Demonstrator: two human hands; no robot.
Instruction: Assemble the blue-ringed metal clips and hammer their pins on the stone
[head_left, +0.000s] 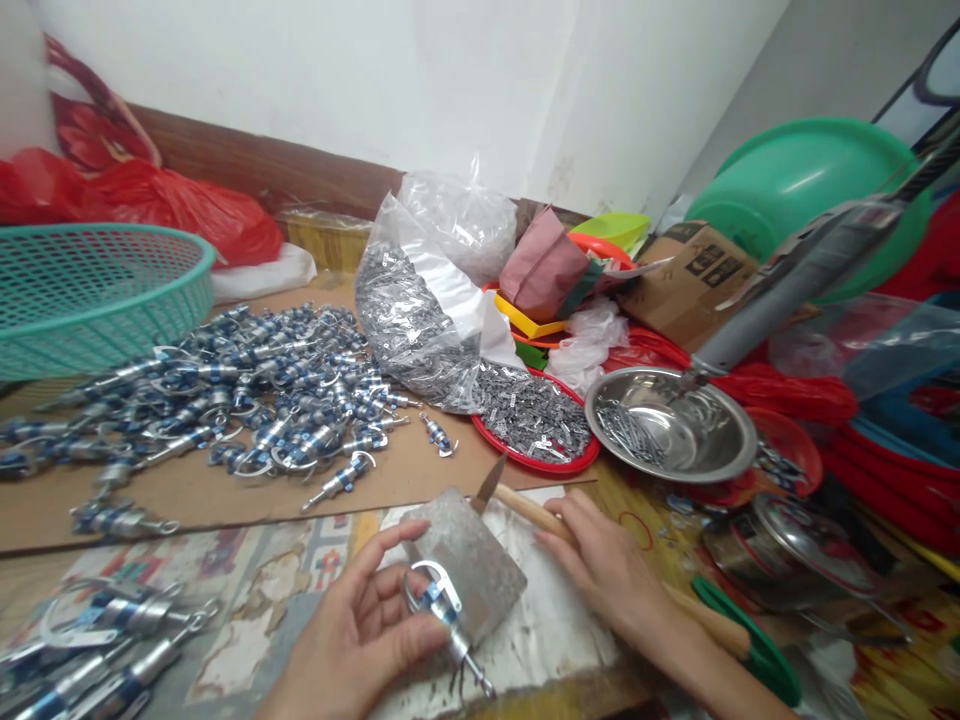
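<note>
My left hand (386,625) has its fingers and thumb closed around a small silver-and-blue metal fitting (439,603). The fitting has curved arms at one end and a thin rod at the other, and it lies tilted over the near part of a flat square metal plate (487,575). My right hand (600,555) grips the wooden handle of a hammer (532,512). The hammer's dark wedge-shaped head is above the plate's far corner; I cannot tell if they touch. Many similar fittings (285,390) are heaped on cardboard, and more lie at the lower left.
A clear bag (412,320) and a red tray (486,440) hold small dark metal pieces. A steel bowl (720,455) with thin metal pins sits below a grey tool (795,280). A turquoise basket (112,240) stands left; a lidded pot (787,550) stands right.
</note>
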